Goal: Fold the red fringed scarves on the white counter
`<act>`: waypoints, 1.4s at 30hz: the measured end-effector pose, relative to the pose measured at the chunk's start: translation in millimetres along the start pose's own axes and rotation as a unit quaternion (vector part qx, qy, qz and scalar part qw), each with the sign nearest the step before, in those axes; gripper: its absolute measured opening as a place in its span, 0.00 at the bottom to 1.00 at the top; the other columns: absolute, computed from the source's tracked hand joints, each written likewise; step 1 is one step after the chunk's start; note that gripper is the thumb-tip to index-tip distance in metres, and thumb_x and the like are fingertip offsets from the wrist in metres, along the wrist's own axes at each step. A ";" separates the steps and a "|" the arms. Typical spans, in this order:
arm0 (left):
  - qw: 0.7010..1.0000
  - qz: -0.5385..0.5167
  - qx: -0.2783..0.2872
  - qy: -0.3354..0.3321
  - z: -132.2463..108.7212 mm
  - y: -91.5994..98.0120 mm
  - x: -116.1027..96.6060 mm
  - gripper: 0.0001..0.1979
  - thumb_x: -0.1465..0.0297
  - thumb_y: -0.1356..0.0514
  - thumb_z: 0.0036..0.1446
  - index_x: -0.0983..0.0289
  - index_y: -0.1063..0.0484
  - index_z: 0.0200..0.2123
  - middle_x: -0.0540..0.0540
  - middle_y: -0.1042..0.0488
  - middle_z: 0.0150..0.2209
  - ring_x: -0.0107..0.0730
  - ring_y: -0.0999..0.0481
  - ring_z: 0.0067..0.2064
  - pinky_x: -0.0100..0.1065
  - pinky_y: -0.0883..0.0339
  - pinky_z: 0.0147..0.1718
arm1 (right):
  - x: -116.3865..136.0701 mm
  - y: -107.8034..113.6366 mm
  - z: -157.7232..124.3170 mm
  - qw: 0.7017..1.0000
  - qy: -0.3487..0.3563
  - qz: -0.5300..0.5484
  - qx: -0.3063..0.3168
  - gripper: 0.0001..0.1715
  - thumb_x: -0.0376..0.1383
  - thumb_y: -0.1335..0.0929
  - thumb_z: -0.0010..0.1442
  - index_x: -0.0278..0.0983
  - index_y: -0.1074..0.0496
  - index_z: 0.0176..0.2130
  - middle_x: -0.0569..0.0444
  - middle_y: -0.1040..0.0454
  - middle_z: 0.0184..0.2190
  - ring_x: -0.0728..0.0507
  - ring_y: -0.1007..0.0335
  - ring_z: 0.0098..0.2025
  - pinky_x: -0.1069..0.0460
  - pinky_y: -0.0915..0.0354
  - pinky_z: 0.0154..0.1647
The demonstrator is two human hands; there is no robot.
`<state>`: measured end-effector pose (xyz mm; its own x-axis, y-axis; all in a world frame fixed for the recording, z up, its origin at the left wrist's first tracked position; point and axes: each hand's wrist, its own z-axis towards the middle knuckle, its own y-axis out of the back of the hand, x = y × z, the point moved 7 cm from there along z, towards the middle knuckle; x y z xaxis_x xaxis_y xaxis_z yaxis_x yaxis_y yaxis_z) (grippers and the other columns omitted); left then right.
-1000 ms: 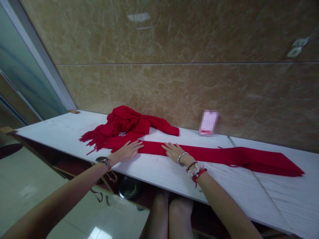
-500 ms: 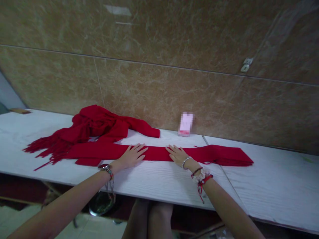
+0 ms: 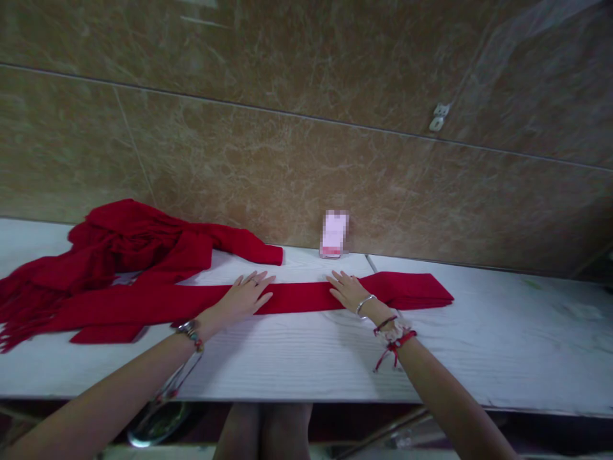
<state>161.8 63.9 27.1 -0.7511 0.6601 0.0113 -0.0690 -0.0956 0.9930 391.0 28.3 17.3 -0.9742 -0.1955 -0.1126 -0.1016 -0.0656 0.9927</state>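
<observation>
A red scarf (image 3: 301, 298) lies in a long flat strip across the white table (image 3: 287, 358), with a thicker folded stack at its right end and fringe at the far left. My left hand (image 3: 244, 296) rests flat on the strip, fingers spread, a ring on one finger. On the same strip, further right, lies my right hand (image 3: 348, 292), palm down with its fingers stretched out. Behind the strip on the left sits a crumpled heap of red cloth (image 3: 138, 239), and one narrow folded end of it points right.
A pink-screened phone (image 3: 334, 234) leans against the brown marbled wall (image 3: 268, 160) behind the table. A small white fitting (image 3: 439, 117) is fixed to the wall. A seam crosses the table on the right. Below the front edge, a round shiny object (image 3: 158, 421) is partly visible.
The view has shifted, so the heap, phone and wall fitting appear further left. Both hands stay flat on the strip; my right hand now lies closer to the folded stack.
</observation>
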 end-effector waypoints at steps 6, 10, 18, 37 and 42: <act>0.997 -0.066 0.026 -0.042 50.6 -6.9 -37.7 0.25 0.62 0.54 0.60 0.67 0.46 0.58 0.63 0.48 0.60 0.42 0.50 0.61 0.42 0.52 0.56 | 22.1 -9.1 13.8 0.996 0.033 0.075 0.019 0.27 0.42 0.45 0.62 0.37 0.47 0.59 0.46 0.49 0.61 0.39 0.56 0.62 0.38 0.53 0.58; 0.997 -0.058 0.027 -0.049 58.7 -15.8 -40.4 0.22 0.63 0.55 0.61 0.64 0.42 0.56 0.61 0.46 0.60 0.40 0.49 0.60 0.42 0.53 0.56 | 22.4 -11.6 10.7 0.995 0.040 0.093 -0.011 0.27 0.41 0.45 0.62 0.35 0.45 0.58 0.45 0.46 0.59 0.41 0.54 0.61 0.38 0.54 0.59; 0.997 -0.055 0.025 -0.057 56.1 -18.3 -38.7 0.21 0.64 0.54 0.61 0.63 0.40 0.55 0.59 0.46 0.60 0.40 0.48 0.60 0.43 0.53 0.56 | 43.0 8.4 -1.5 0.984 0.127 0.102 -0.077 0.27 0.40 0.39 0.58 0.31 0.39 0.55 0.42 0.40 0.56 0.41 0.47 0.58 0.43 0.47 0.58; 0.997 -0.044 0.002 -0.064 56.4 -19.2 -38.1 0.20 0.64 0.55 0.61 0.63 0.39 0.54 0.58 0.43 0.59 0.39 0.44 0.59 0.41 0.49 0.55 | 43.2 18.8 -19.2 0.979 0.185 0.091 0.002 0.27 0.25 0.40 0.52 0.31 0.37 0.53 0.45 0.36 0.54 0.44 0.41 0.55 0.48 0.42 0.56; 0.996 -0.035 -0.040 -0.069 55.1 -16.7 -37.5 0.21 0.66 0.54 0.60 0.63 0.40 0.55 0.58 0.40 0.57 0.40 0.44 0.58 0.43 0.48 0.54 | -16.5 19.0 -29.5 0.995 0.043 0.072 0.061 0.28 0.25 0.38 0.50 0.32 0.35 0.52 0.45 0.35 0.53 0.42 0.41 0.55 0.47 0.42 0.56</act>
<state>227.3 81.8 16.5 -0.6462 0.7623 -0.0363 -0.1740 -0.1008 0.9796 411.1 1.4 36.7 -0.9599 -0.2784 0.0332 0.0090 0.0879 0.9961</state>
